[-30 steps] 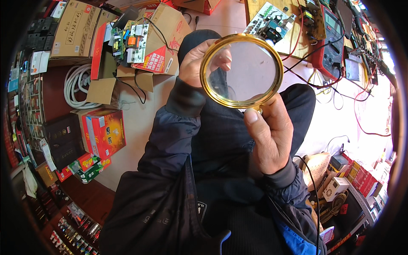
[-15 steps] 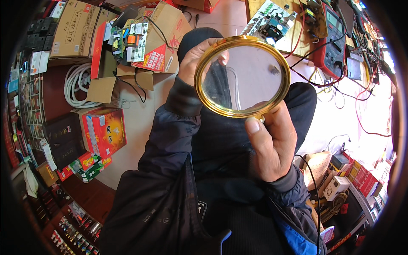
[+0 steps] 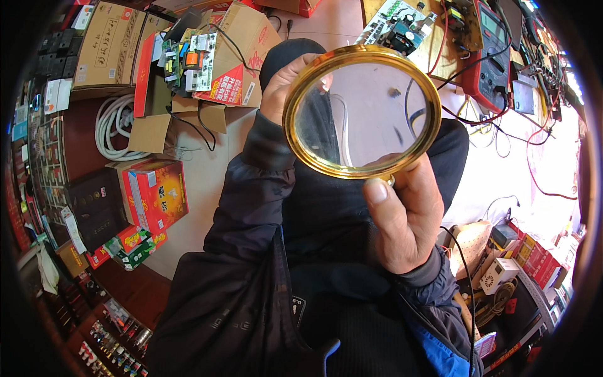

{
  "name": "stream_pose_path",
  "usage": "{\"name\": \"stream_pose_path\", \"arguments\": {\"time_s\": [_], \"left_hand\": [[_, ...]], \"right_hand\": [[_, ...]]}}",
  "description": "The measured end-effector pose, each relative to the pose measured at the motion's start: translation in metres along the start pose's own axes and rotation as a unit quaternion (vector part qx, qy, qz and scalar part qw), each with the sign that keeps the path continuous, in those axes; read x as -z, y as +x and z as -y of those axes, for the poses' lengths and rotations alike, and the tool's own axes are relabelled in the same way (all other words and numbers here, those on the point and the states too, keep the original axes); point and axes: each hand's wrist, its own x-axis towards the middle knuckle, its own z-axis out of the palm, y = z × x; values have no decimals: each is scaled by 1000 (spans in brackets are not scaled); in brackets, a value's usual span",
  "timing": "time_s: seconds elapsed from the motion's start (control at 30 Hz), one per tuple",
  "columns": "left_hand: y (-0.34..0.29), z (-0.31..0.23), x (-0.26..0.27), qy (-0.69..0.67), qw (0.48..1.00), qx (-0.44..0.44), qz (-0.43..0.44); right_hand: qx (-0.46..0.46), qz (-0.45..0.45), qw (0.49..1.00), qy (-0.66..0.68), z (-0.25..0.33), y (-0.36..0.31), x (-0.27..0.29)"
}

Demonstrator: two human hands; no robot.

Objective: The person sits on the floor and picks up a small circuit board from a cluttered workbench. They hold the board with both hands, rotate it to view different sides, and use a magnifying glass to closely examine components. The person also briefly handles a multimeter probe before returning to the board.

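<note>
A round magnifying glass [image 3: 361, 119] with a shiny gold-coloured rim is held up over my lap. My right hand [image 3: 408, 210] grips it at the bottom of the rim, thumb in front and fingers behind; a short gold fitting shows by the thumb. Behind the lens's left edge is my left hand [image 3: 279, 91], its fingers bent. One fingertip shows through the glass, and most of the other fingers are hidden by the rim. Whatever they pinch, if anything, cannot be made out. Through the lens I see pale floor, a white cable and a small dark speck.
Cardboard boxes bearing circuit boards [image 3: 198, 63] stand at upper left, near a coiled white hose [image 3: 113, 129]. A red multimeter [image 3: 488, 63] with leads lies at upper right beside another circuit board [image 3: 399, 28]. Red boxes [image 3: 157, 195] sit left; a white fan-vented unit [image 3: 499, 275] is lower right.
The magnifying glass looks larger and has tilted a little, its right side shifting rightward. Through it, the dark speck has moved left and a dark cable now shows. My left hand has barely moved.
</note>
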Motion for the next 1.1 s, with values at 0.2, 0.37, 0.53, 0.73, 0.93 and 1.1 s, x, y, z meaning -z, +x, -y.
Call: {"name": "stream_pose_path", "arguments": {"time_s": [0.2,0.37,0.53,0.73,0.93,1.1], "left_hand": [[-3,-1,-1,-4,1000,4,-10],[-2,-1,1,-21,1000,-5,19],[0,0,2,25,999,-22,14],[-2,-5,-5,61,998,-22,0],[1,-6,-9,51,998,-23,25],[-5,-5,-23,66,997,-1,-32]], "right_hand": [[0,7,1000,16,0,0,2],[8,8,1000,14,-1,0,2],[2,5,1000,4,-1,1,2],[2,6,1000,-1,-1,2,1],[-7,6,1000,-11,-1,3,2],[-37,-10,999,-16,-6,4,3]]}}
